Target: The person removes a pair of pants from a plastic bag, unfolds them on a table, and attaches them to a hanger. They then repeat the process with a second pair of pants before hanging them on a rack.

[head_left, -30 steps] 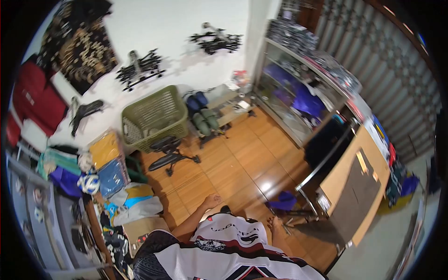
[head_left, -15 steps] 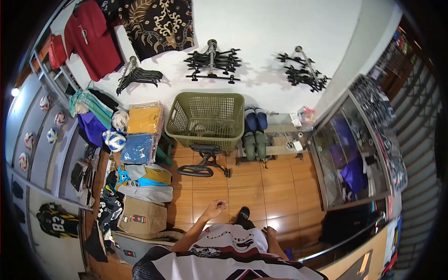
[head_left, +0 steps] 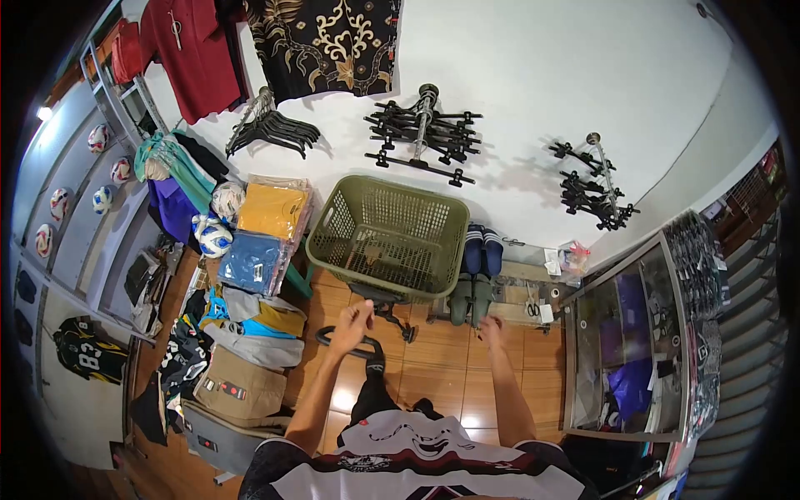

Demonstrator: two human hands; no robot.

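Note:
In the head view, an olive green plastic basket (head_left: pixel 450 250) stands against the wall ahead, its inside mostly bare. My left hand (head_left: pixel 354 323) hovers over the floor just in front of its lower left side. The fingers are loosely curled with nothing seen in them. My right hand (head_left: pixel 492 332) reaches forward near the green slippers (head_left: pixel 472 298), fingers apart and holding nothing. Apart from the basket, neither hand visibly touches anything, though exact depth is hard to judge. A black stand with a looped base (head_left: pixel 375 346) lies below the basket, partly behind my left hand.
Folded packaged shirts (head_left: pixel 250 262) and trousers (head_left: pixel 237 383) are stacked at left, beside footballs (head_left: pixel 212 237). Black hangers (head_left: pixel 425 137) hang on wall rods. Blue slippers (head_left: pixel 483 250) sit right of the basket. A glass display case (head_left: pixel 625 358) stands at right.
The view has shifted, and I am closer to the basket. Both hands have moved forward, my right from beside my body to near the slippers. One leg has stepped forward.

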